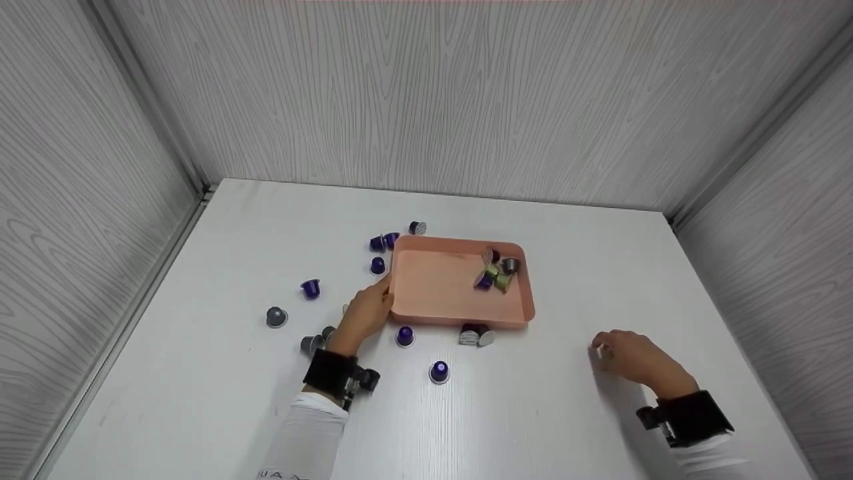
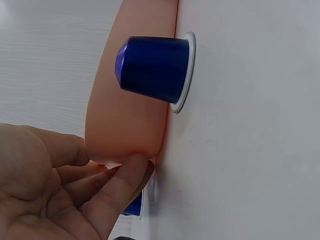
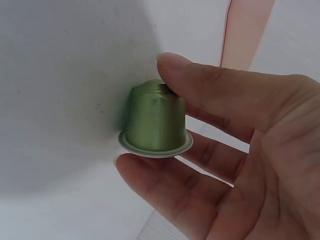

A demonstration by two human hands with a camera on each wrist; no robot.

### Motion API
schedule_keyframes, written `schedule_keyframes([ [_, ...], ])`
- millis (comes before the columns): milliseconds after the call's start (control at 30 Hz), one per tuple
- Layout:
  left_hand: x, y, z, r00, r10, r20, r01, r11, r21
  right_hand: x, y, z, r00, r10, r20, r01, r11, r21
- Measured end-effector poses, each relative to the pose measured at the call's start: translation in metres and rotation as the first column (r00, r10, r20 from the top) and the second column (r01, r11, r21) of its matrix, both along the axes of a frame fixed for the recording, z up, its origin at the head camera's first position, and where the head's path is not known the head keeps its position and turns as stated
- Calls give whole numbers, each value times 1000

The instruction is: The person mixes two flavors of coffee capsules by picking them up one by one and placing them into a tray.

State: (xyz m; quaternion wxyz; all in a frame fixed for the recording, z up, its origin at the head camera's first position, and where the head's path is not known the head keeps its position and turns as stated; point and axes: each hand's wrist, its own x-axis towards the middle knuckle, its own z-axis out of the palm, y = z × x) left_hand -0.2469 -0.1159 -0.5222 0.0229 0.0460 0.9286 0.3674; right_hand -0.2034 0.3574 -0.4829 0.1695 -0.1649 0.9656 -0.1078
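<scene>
A pink tray [image 1: 426, 287] lies on the white table with several coffee capsules [image 1: 503, 283] in its right part, some green, one grey. My left hand [image 1: 365, 313] grips the tray's left side; in the left wrist view its thumb and fingers [image 2: 132, 172] meet the tray's end wall. A blue capsule [image 2: 155, 70] stands beside that wall. To the right of the tray, low over the table, my right hand [image 1: 636, 358] pinches a green coffee capsule [image 3: 156, 120] between thumb and fingers. The head view hides that capsule behind the hand.
Purple capsules [image 1: 378, 265] sit at the tray's left and front, with another [image 1: 439, 372] nearer me. Two capsules [image 1: 476, 335] lie against the front wall. Grey capsules [image 1: 276, 317] are at the left, some near my left wrist. Wood-grain panels [image 1: 426, 100] enclose the table's back and sides.
</scene>
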Motion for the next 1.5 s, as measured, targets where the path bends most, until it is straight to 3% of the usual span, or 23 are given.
schedule_keyframes([
  [300, -1, 0, 0, 1000, 2, 9, -2, 1000, -8, -5, -2, 5, 1000, 11, -18, -10, 999, 40],
  [500, 0, -1, -2, 999, -13, -37, 14, 1000, 5, -12, -9, 11, 999, 19, -37, -18, 999, 28],
  [833, 0, 0, 1, 1000, -11, -22, 11, 1000, 6, -22, -22, 20, 983, 65, -174, -73, 997, -39],
  [1233, 1, 0, 0, 1000, -4, -5, 4, 1000, 10, -42, -52, 29, 965, 86, -248, -102, 994, -49],
  [1500, 1, -1, -1, 999, -16, -43, 17, 1000, 4, -53, -72, 36, 963, 62, -264, -82, 994, -66],
])
